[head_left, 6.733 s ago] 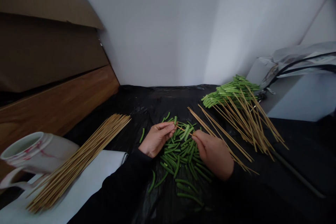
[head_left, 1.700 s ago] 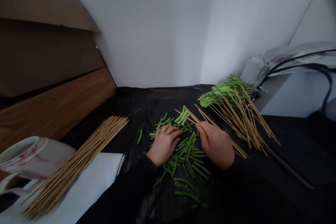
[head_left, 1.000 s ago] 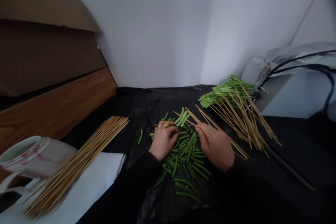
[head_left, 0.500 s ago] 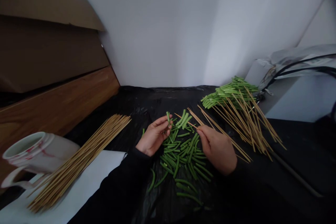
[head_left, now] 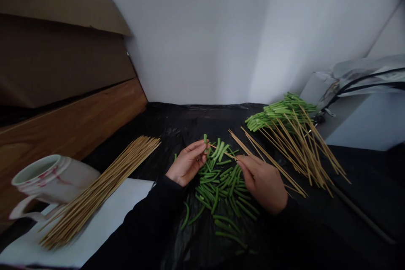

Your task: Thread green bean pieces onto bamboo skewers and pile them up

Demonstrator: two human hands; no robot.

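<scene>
My left hand pinches a short green bean piece upright between thumb and fingers. In my right hand is a thin wooden skewer, which slants up and left with several bean pieces threaded side by side on it. The skewer's tip meets the piece in my left hand; whether it has pierced it I cannot tell. Below both hands, loose cut green beans lie scattered on black plastic sheeting.
At the left, a bundle of skewers leans on a white mug over white paper. At the right, spread skewers rest against a pile of skewered beans. A cardboard box stands at the upper left.
The skewer tip has moved left to the bean piece in my left hand, closing the gap between them. The whole view has shifted slightly, so surroundings appear a little further right.
</scene>
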